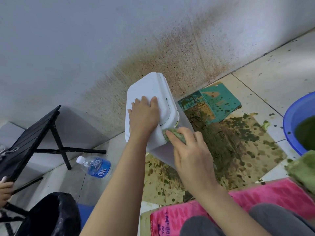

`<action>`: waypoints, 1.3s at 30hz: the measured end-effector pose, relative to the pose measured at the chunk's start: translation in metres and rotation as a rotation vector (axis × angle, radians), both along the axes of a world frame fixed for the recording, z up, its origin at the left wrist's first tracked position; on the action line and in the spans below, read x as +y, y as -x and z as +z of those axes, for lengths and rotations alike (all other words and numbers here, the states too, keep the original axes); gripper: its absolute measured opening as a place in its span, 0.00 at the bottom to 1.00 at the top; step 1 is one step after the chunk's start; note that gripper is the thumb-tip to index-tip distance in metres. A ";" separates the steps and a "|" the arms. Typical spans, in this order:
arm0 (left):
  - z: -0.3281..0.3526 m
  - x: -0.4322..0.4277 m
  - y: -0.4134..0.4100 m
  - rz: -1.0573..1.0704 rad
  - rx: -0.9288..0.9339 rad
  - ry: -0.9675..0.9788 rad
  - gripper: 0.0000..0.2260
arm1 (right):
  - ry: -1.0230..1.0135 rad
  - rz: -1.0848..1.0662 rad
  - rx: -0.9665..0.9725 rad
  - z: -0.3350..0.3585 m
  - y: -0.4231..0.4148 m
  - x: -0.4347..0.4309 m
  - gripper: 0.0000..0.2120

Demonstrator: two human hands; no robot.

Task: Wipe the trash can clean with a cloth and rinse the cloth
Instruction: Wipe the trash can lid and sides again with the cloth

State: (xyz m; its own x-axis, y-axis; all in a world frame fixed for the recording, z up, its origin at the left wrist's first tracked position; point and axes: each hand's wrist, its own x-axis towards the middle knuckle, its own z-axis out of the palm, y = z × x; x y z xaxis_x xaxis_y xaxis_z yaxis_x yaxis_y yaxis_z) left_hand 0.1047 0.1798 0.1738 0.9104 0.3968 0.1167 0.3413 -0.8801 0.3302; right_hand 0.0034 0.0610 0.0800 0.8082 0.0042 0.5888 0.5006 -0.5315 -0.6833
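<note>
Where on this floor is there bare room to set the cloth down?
Bare tile lies between the bottle and the trash can, and far right between the wall and the basin. Right of the can is crowded: stained cardboard, basin, pink towel.

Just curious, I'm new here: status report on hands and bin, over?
Left hand flat on lid of white trash can. Right hand grips green-stained cloth against can's side. Nothing blocking; blue basin at right.
</note>
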 end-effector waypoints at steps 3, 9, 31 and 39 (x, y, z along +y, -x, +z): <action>-0.001 0.001 0.001 -0.012 0.007 -0.008 0.24 | -0.119 0.045 0.110 0.000 0.002 -0.021 0.17; -0.001 0.002 0.001 -0.033 0.007 -0.019 0.25 | -0.230 0.100 0.060 0.020 -0.010 -0.011 0.11; 0.001 0.003 0.008 -0.101 -0.107 0.045 0.14 | -0.051 0.109 0.107 0.049 -0.053 -0.023 0.05; 0.006 0.002 0.011 -0.093 -0.140 0.073 0.14 | -0.080 0.207 0.060 0.049 -0.047 -0.014 0.03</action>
State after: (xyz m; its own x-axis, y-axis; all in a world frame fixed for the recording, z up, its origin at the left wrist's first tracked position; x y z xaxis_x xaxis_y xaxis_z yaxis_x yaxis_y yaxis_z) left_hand 0.0935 0.1814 0.1795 0.9204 0.3236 0.2193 0.2055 -0.8778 0.4327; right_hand 0.0507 0.0475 0.1289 0.8287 0.1282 0.5447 0.5502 -0.3646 -0.7512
